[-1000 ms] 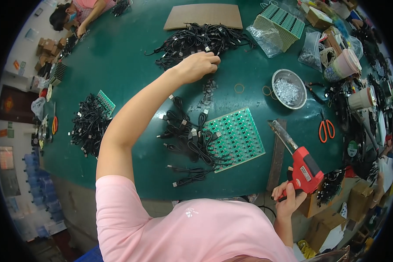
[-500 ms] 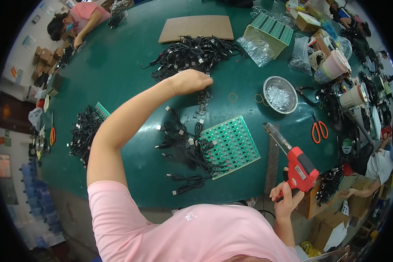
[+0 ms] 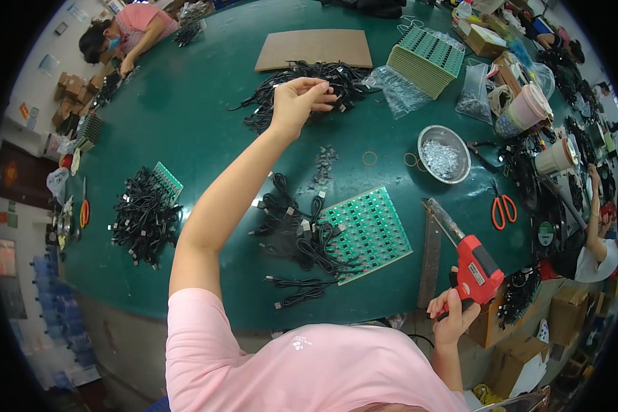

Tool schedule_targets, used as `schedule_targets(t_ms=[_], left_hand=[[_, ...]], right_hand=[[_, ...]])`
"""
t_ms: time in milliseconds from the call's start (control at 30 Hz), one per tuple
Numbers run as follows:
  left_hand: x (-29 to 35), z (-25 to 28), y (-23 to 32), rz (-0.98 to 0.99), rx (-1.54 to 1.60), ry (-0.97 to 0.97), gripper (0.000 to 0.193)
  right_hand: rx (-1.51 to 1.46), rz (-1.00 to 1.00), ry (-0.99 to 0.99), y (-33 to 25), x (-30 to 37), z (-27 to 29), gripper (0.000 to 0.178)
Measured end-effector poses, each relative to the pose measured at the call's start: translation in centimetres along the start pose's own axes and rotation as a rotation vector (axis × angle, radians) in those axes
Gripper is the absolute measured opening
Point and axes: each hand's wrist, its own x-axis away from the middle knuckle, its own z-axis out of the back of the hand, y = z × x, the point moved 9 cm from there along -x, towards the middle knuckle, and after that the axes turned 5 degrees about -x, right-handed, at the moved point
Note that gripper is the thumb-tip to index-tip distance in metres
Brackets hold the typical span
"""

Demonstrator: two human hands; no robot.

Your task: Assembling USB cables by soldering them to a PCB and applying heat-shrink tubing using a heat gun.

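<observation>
My left hand (image 3: 299, 103) reaches over a tangled pile of black USB cables (image 3: 261, 103), its fingers apart and partly curled; I see nothing held in them. My right hand (image 3: 453, 312) grips a red and black hot glue gun (image 3: 479, 268) by its handle. Its long metal nozzle points away, the tip at the end of a dark flat metal bar (image 3: 430, 254). Left of the nozzle lies a panel of small green circuit boards (image 3: 371, 233). More black cables (image 3: 288, 220) lie against and partly over the panel's left side. Small dark parts (image 3: 325, 165) are heaped beyond it.
A metal bowl of clear bits (image 3: 443, 154), orange-handled scissors (image 3: 504, 209) and rubber bands (image 3: 369, 158) lie to the right. Stacked green boards (image 3: 426, 62) and cardboard (image 3: 314, 49) stand at the back. Another cable bundle (image 3: 144, 216) is left. A co-worker (image 3: 134, 34) sits far left.
My left hand has moved away from me, from beside the small dark parts to over the cable pile, and its fingers have spread. My right hand still holds the glue gun.
</observation>
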Motion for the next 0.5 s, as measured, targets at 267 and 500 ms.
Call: schedule_targets(t_ms=[267,500], left_hand=[[-2.1,5.7,5.2,-0.167,0.537,0.214,0.01],[11.3,-2.4,14.8,-0.613,-0.852,0.095,0.004]], right_hand=[[0.01,-0.014,0.021,-0.5,-0.1,-0.3,0.04],[-0.034,-0.034,-0.003,0.5,0.3,0.0,0.044]])
